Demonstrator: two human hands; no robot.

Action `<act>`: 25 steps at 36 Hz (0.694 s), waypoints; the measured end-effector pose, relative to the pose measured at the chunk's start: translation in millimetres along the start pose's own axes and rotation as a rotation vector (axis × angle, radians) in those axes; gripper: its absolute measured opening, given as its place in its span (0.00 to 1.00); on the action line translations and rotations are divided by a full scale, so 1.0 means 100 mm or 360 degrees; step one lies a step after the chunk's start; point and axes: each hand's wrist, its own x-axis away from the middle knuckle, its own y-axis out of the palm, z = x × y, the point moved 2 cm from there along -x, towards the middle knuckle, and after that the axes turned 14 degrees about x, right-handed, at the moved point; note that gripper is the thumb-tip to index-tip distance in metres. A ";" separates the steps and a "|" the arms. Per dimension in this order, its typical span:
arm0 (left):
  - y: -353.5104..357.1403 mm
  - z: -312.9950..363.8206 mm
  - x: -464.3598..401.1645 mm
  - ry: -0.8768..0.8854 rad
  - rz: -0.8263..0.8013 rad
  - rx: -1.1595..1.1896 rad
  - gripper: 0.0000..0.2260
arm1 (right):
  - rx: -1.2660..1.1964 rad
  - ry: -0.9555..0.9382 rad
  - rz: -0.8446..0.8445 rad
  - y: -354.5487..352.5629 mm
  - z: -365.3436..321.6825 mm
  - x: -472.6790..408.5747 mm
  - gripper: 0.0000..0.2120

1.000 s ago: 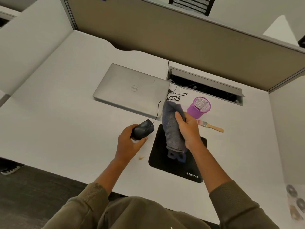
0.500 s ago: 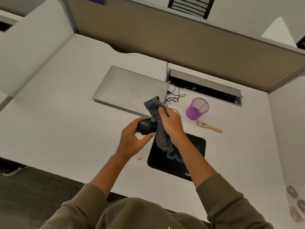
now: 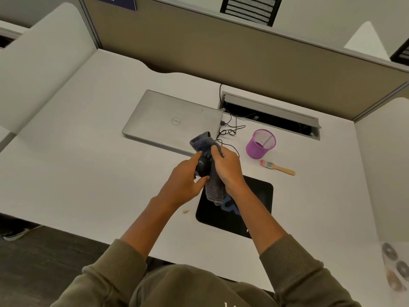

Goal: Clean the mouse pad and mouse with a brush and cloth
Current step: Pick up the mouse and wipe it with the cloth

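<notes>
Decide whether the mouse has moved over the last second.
Yes. The mouse, gripped by the left hand, moved right, towards the mouse pad.

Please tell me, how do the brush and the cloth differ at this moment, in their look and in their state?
The brush lies untouched on the desk beside the purple cup; the cloth is gripped by the right hand against the mouse, which the left hand holds. The brush is rigid, with a wooden handle and pink bristles; the cloth is soft, grey and hangs down over the mouse pad. Both are cleaning tools.
</notes>
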 end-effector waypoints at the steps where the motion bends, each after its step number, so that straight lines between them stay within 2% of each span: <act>1: 0.01 0.01 0.00 -0.0020 -0.0005 -0.0031 0.36 | -0.0018 0.0018 0.0006 0.00 0.00 0.01 0.13; 9: 0.08 0.14 -0.03 -0.0084 -0.0126 -0.0247 0.39 | -0.0146 0.0090 0.0029 -0.03 -0.02 0.09 0.14; 20: 0.17 0.35 -0.03 -0.0143 -0.0176 -0.0498 0.33 | -0.0271 0.0339 0.0045 -0.09 -0.04 0.14 0.15; 25: 0.22 0.38 -0.02 -0.0063 -0.0254 -0.0795 0.33 | -0.0276 0.0483 0.0049 -0.13 -0.03 0.13 0.16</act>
